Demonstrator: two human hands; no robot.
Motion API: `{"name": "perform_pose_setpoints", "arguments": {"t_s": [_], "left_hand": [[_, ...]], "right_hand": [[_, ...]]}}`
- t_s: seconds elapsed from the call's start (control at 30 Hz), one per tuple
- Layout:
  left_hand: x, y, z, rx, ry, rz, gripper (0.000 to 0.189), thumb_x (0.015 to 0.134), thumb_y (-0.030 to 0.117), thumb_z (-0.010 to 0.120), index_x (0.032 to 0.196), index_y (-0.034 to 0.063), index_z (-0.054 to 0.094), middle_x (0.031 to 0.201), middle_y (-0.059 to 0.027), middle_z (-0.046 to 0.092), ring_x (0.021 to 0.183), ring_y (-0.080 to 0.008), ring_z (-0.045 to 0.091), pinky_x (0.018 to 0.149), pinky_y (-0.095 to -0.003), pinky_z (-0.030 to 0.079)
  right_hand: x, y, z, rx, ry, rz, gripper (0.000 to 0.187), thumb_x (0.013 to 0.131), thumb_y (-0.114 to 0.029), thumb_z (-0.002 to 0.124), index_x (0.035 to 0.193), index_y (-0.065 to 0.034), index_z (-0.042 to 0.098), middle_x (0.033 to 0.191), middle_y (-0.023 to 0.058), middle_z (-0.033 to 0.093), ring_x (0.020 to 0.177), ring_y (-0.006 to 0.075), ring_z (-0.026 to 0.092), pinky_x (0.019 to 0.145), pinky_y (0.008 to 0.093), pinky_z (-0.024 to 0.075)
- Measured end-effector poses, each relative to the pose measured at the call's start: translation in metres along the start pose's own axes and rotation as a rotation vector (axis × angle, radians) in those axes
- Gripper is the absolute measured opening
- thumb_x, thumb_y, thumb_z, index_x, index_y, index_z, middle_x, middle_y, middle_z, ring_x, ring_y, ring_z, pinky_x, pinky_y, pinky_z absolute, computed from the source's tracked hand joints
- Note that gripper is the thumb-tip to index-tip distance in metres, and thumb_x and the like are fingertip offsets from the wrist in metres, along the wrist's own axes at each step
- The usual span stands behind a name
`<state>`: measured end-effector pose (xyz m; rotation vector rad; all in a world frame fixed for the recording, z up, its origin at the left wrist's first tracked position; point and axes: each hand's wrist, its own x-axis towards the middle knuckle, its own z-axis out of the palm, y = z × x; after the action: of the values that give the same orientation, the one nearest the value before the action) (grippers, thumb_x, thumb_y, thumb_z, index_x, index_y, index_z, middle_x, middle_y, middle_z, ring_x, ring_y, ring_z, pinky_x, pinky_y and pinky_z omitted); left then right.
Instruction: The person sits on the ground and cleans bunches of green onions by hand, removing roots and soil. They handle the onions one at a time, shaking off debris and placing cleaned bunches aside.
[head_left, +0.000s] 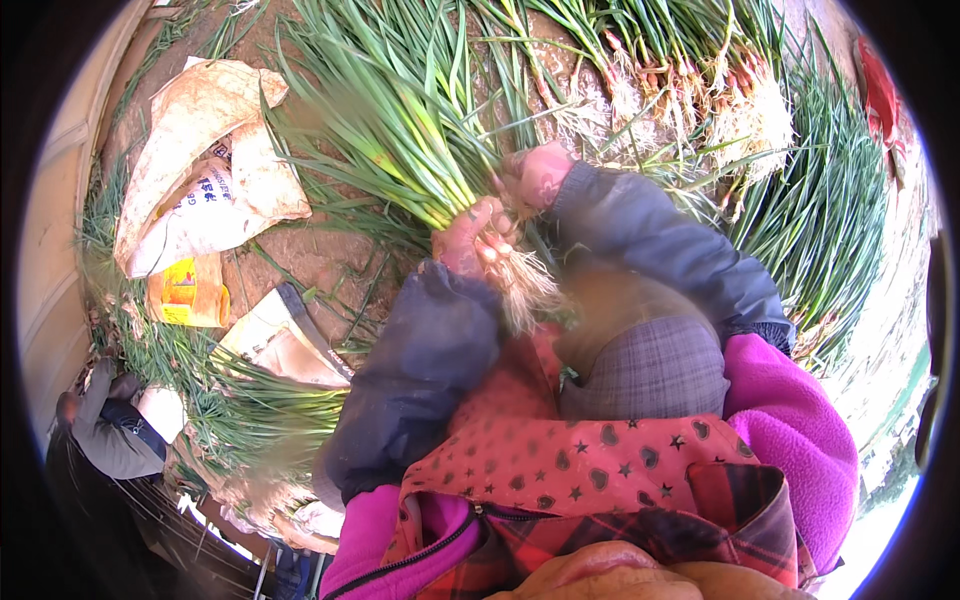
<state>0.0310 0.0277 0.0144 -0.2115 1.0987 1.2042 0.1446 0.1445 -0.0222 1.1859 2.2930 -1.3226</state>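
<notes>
My left hand (471, 234) is closed around the lower stems of a bunch of green onions (431, 169), just above their pale bulbs and stringy roots. The leaves fan out to the upper left. My right hand (536, 176) is beside the bunch, its fingers bent near the stems and partly hidden; whether they pinch a stalk is unclear. Other green onions (675, 71) lie on the muddy ground beyond my right hand, roots towards me.
A soiled woven sack (202, 97), a yellow-labelled plastic container (187, 292) and another torn sack (281, 337) lie at the left. A large onion pile (821, 195) stretches along the right. A person (124, 439) is at the lower left, beside more onions.
</notes>
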Motion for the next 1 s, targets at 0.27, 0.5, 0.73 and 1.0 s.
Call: {"name": "perform_pose_setpoints", "arguments": {"t_s": [0.27, 0.5, 0.73, 1.0], "left_hand": [[-0.002, 0.036, -0.003, -0.125, -0.009, 0.175, 0.022, 0.079, 0.021, 0.054, 0.098, 0.0102, 0.05, 0.076, -0.0014, 0.052, 0.072, -0.0186, 0.052, 0.069, -0.0357, 0.045], [0.003, 0.023, -0.018, -0.131, -0.161, 0.016, 0.02, 0.082, 0.023, 0.051, 0.098, 0.0106, 0.049, 0.071, 0.0011, 0.051, 0.067, -0.0197, 0.051, 0.068, -0.0424, 0.044], [0.006, 0.024, -0.012, -0.249, -0.291, -0.04, 0.015, 0.082, 0.02, 0.051, 0.093, 0.0114, 0.049, 0.077, -0.0016, 0.052, 0.075, -0.0202, 0.053, 0.075, -0.0405, 0.044], [0.003, 0.027, 0.004, -0.086, -0.136, -0.122, 0.022, 0.077, 0.016, 0.056, 0.095, 0.0033, 0.051, 0.105, -0.0163, 0.053, 0.092, -0.0246, 0.053, 0.076, -0.0362, 0.045]], "right_hand": [[0.049, 0.044, -0.054, -0.12, 0.167, 0.336, 0.045, 0.075, -0.049, 0.051, 0.089, -0.0084, 0.064, 0.082, 0.0147, 0.062, 0.077, 0.029, 0.06, 0.069, 0.0373, 0.0461], [0.076, 0.078, -0.044, -0.183, 0.249, 0.376, 0.028, 0.072, -0.032, 0.054, 0.083, -0.0088, 0.065, 0.079, 0.0166, 0.062, 0.072, 0.03, 0.061, 0.066, 0.0342, 0.0476], [0.031, 0.079, -0.051, 0.865, 0.116, 0.267, 0.022, 0.074, -0.019, 0.062, 0.063, -0.0006, 0.056, 0.043, 0.0043, 0.047, 0.033, 0.0127, 0.042, 0.036, 0.0269, 0.0402], [-0.012, 0.007, -0.004, 0.746, -0.201, 0.032, 0.028, 0.073, -0.023, 0.062, 0.087, 0.0009, 0.062, 0.063, 0.004, 0.058, 0.055, 0.0092, 0.052, 0.051, 0.0261, 0.043]]}}
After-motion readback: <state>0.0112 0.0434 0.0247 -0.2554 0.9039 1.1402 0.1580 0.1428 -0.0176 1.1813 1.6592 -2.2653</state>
